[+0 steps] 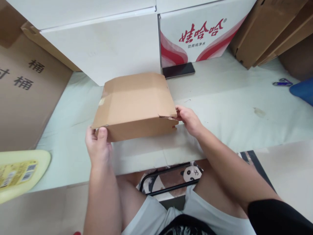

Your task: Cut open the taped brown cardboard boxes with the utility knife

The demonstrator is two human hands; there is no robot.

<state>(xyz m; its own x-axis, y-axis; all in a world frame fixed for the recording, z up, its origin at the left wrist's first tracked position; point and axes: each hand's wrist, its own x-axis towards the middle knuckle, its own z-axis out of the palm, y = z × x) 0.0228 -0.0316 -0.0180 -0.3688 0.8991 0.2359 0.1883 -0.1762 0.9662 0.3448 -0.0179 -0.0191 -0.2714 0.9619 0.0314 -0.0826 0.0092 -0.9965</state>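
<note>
A brown cardboard box (138, 99) lies on the pale green surface, its top flap down and its front side facing me. My left hand (99, 142) grips the near left corner, thumb against the front side and fingers behind the edge. At the near right corner, my right hand (188, 119) pinches the cardboard, where the edge looks torn or notched. Some fingertips of both hands are hidden by the box. Behind its right side lies a black phone (179, 70).
White cartons (105, 45) and a red-and-white carton (200, 39) stand at the back. A large brown box (26, 81) is at left, above a yellow-green object (40, 163). Brown cartons (259, 29), a purple item (282, 82) and a blue object (303, 91) are at right.
</note>
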